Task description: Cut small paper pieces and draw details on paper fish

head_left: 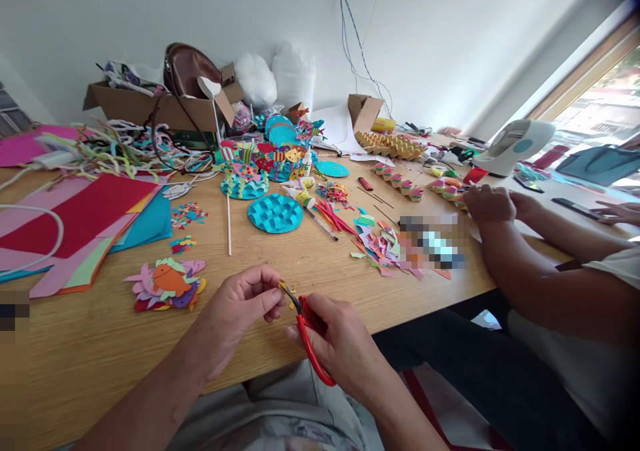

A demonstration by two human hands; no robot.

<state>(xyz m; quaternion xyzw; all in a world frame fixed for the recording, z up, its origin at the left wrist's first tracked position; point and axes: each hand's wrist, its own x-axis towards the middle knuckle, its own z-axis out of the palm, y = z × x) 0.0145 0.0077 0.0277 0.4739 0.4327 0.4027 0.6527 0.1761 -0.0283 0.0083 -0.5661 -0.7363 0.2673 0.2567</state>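
Observation:
My right hand [336, 344] grips red-handled scissors [306, 327], whose blades point up and left into a small yellow paper piece [284, 286]. My left hand [245, 302] pinches that yellow piece between thumb and fingers, just over the front edge of the wooden table [300, 254]. An orange paper fish on a bed of coloured paper petals [167, 283] lies on the table to the left of my left hand.
Stacked coloured paper sheets [85, 227] lie at the left. Blue folded paper discs [275, 212], paper scraps [377, 241], glue bottles and a cardboard box [165, 107] fill the middle and back. Another person's forearm and hands [493, 204] rest on the right side.

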